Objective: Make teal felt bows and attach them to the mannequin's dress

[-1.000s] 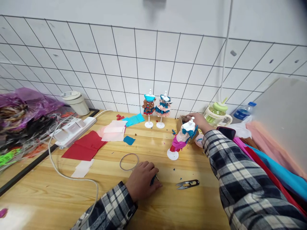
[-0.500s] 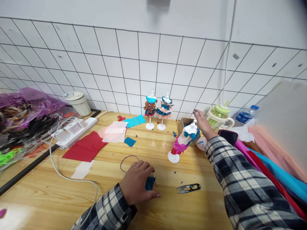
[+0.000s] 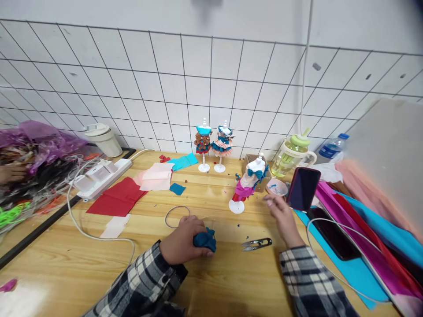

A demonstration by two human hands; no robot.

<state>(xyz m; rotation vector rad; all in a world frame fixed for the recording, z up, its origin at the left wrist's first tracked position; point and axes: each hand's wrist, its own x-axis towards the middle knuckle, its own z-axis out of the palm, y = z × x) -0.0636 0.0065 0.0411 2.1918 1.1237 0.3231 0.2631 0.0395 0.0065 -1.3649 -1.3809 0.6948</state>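
My left hand [image 3: 183, 242] is closed around a crumpled teal paper piece [image 3: 205, 240], low over the wooden table. A fine thread seems to run just above it. My right hand [image 3: 280, 215] is over the table in front of a pink dish [image 3: 276, 187], its fingers drawn together; anything between them is too small to make out. Left of that hand stands a small white dress form [image 3: 254, 178] in a pale, magenta and red paper outfit with a teal bow. Thread snips [image 3: 257, 244] lie between my hands.
Two more dressed forms [image 3: 202, 143] stand by the tiled wall. Red paper [image 3: 115, 197], pink paper [image 3: 155, 176] and a power strip [image 3: 105, 178] lie left. A phone [image 3: 304, 188], a drink jug [image 3: 291, 156] and coloured sheets are right. Another person's hand [image 3: 13, 173] is far left.
My right hand has come back toward me from beside the cardboard box. The teal paper in my left hand now shows more and looks bunched. Another person's hand has appeared far left.
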